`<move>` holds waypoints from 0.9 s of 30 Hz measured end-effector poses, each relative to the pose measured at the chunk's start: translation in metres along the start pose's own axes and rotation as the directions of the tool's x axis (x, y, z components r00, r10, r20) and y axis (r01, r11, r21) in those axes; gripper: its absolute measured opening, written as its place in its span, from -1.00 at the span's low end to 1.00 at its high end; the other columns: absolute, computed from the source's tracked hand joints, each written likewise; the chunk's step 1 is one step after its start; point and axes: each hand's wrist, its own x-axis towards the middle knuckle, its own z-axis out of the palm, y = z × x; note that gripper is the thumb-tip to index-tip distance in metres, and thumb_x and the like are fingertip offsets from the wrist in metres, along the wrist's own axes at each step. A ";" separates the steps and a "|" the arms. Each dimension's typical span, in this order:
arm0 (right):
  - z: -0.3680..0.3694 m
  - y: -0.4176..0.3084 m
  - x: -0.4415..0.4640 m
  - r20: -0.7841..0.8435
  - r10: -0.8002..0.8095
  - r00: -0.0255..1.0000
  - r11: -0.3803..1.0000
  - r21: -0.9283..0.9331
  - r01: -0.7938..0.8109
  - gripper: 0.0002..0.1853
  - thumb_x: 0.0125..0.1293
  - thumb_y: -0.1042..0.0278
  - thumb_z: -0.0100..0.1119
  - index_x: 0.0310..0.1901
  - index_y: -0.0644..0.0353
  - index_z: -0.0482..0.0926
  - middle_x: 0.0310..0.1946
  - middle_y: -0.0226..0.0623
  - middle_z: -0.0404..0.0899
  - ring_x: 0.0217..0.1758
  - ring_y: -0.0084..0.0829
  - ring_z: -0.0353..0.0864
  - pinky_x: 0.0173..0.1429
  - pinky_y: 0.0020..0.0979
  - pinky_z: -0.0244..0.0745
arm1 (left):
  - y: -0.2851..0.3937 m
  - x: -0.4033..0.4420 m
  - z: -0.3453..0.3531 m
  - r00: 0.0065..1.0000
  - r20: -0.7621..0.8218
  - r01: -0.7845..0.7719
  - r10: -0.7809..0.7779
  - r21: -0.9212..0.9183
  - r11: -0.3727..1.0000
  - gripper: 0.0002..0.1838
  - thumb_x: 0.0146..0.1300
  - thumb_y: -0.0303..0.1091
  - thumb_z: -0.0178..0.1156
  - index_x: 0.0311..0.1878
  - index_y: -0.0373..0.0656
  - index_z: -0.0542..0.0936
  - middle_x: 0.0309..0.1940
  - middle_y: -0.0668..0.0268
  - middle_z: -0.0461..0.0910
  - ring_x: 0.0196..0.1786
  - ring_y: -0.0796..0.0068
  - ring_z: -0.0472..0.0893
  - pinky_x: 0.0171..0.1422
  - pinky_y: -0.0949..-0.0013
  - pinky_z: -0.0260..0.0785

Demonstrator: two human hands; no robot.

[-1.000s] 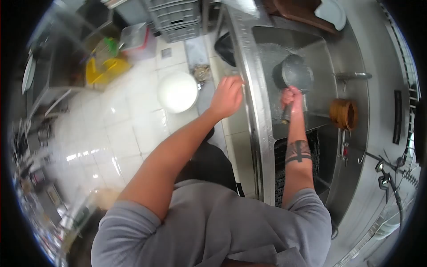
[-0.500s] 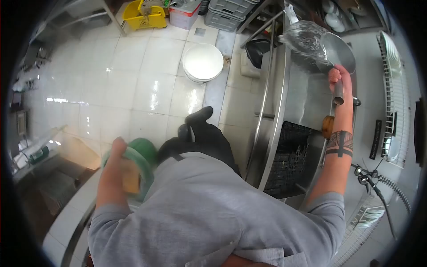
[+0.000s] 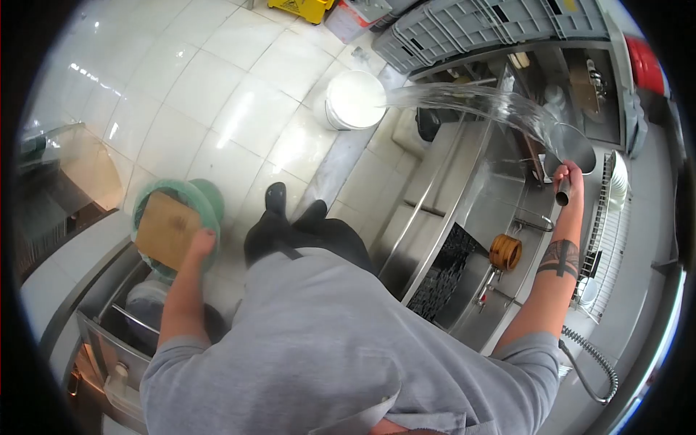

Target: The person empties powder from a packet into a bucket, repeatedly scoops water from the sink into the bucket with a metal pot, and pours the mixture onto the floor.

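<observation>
My right hand is closed around the tubular handle of a metal water scoop, stretched out past the sink's far end. A long arc of water streams from the scoop leftward to the right edge of a white bucket on the floor, as seen from above. My left hand is closed at the edge of a flat brown board, its fingertips partly hidden. The board is over a green bin, covering most of its opening.
The steel sink runs along my right, with a black mat and a round wooden container beside it. Beyond are a plate rack, a spray hose and grey crates. A yellow mop bucket stands on the tiled floor.
The water has spread from a clump by the scoop into a long stream reaching the white bucket. The brown board is now more exposed over the green bin. My view has turned.
</observation>
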 end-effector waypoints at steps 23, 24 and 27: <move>0.019 -0.008 -0.018 0.040 -0.981 0.189 -0.023 -0.996 0.090 -0.54 0.20 0.14 0.01 -0.05 0.41 0.35 -0.12 0.24 0.55 -0.04 0.14 0.57 0.06 -0.07 0.45 | 0.060 0.000 -0.063 0.989 -0.037 -0.138 0.143 0.098 0.985 -0.65 0.07 -0.48 0.07 -0.03 -0.29 0.53 -0.30 0.17 0.59 -0.36 0.43 0.55 -0.29 0.40 0.39; 0.011 0.013 -0.014 0.019 -0.981 0.193 -0.001 -0.996 0.094 -0.54 0.20 0.14 0.01 -0.05 0.41 0.35 -0.12 0.24 0.55 -0.04 0.14 0.57 0.06 -0.07 0.45 | 0.074 -0.009 -0.078 0.993 -0.005 -0.117 0.118 0.116 0.986 -0.64 0.07 -0.49 0.07 -0.02 -0.30 0.53 -0.27 0.16 0.59 -0.34 0.41 0.56 -0.26 0.40 0.40; -0.037 0.091 0.000 -0.078 -0.878 0.471 0.128 -0.989 0.075 -0.57 0.18 0.22 0.02 -0.03 0.39 0.34 -0.01 0.27 0.50 0.09 0.18 0.47 0.17 -0.01 0.36 | 0.084 -0.020 -0.111 0.996 -0.051 -0.068 0.070 0.039 0.997 -0.69 0.09 -0.43 0.08 -0.09 -0.31 0.57 -0.26 0.11 0.62 -0.28 0.29 0.61 -0.17 0.31 0.44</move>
